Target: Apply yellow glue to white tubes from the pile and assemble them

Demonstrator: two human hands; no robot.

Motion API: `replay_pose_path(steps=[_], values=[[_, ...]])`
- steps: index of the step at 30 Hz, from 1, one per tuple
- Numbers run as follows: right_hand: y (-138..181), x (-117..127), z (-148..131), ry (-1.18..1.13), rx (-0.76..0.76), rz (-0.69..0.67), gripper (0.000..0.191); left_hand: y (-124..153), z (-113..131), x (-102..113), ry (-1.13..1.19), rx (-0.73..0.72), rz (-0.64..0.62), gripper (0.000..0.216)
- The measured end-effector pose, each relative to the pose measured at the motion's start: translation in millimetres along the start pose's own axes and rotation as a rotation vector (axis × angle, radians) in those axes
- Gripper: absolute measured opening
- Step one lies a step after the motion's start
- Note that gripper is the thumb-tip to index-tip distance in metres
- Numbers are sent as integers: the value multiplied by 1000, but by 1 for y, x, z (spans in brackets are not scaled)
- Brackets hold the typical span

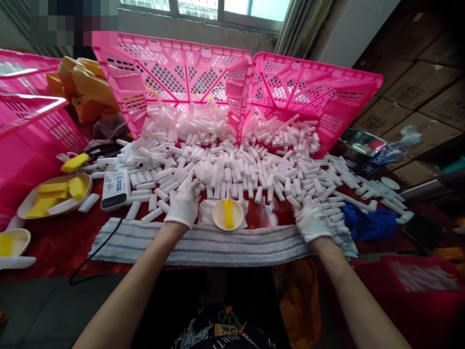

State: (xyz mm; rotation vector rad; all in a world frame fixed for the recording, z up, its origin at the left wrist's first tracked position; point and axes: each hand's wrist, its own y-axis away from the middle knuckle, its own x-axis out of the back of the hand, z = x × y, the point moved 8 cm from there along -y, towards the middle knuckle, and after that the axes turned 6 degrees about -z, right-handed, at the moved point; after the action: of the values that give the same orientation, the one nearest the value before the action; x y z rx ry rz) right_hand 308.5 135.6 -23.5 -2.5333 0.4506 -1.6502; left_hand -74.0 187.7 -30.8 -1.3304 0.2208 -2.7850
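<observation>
Loose white plastic tubes lie in a wide heap across the red table. My left hand, in a white glove, rests at the front edge of the heap. Its fingers are bent together, and what they hold, if anything, is hidden among the tubes. My right hand, also gloved, is closed at the heap's front right, with a white tube at its fingertips. Between the hands, a small cream dish holds a yellow block with a thin dark pin standing up at its back.
Two pink crates lie tipped behind the heap, tubes spilling out. A striped towel runs along the front edge. At left are a white boxed device with a cable and a plate of yellow blocks; at right, a blue cloth and bottle.
</observation>
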Motion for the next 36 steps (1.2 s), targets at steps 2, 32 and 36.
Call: replay_pose_path(steps=[2,32,36], values=[[15,-10,-23,-313,-27,-125,43,11,-10,-2,312,70,19,36],[47,-80,-124,-481,280,-269,32,35,-5,-34,254,78,-173,30],[56,-80,-133,-344,489,-223,23,36,-5,-33,262,91,-168,30]])
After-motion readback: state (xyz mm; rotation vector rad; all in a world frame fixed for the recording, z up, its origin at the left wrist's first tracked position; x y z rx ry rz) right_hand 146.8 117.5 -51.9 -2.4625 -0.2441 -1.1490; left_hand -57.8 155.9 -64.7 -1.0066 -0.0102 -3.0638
